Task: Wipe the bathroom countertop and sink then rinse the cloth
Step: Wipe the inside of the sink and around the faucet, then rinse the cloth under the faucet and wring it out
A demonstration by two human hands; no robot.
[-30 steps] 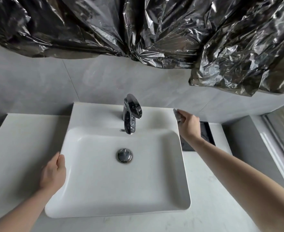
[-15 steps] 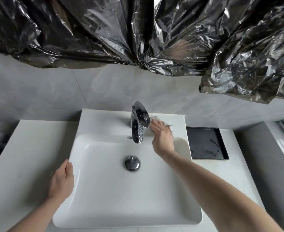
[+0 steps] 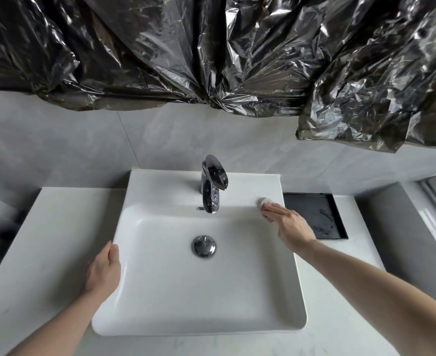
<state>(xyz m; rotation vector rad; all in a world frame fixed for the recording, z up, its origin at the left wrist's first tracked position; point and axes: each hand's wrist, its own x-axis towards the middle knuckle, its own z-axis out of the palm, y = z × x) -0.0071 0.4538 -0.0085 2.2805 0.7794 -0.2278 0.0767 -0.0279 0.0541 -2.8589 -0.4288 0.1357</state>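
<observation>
Since half a second ago my right hand (image 3: 292, 228) has slid away from beside the faucet (image 3: 213, 187) toward the right end of the sink's back ledge, and the head view itself has shifted a little. My right fingers (image 3: 276, 209) lie straight and flat, pressing the small grey cloth (image 3: 264, 202) onto the ledge near the back right corner of the sink (image 3: 160, 181); only a bit of cloth shows past my fingertips. My left hand (image 3: 104, 269) rests on the sink's left rim with relaxed fingers, holding nothing, steadying me. By my reckoning I am in the middle of wiping the sink: the back ledge is being covered now, while the basin walls, the drain (image 3: 204, 246) surround, the front rim and the worktop (image 3: 45, 240) on both sides probably remain, and the rinse is not yet begun, since no water runs from the faucet. For room, the ledge ends just right of the cloth, and the black tray (image 3: 317, 218) sits just beside that edge, so a longer stroke could knock it. Leftward the faucet stands in the way. Crinkled black plastic sheeting (image 3: 211, 55) hangs well above on the wall.
</observation>
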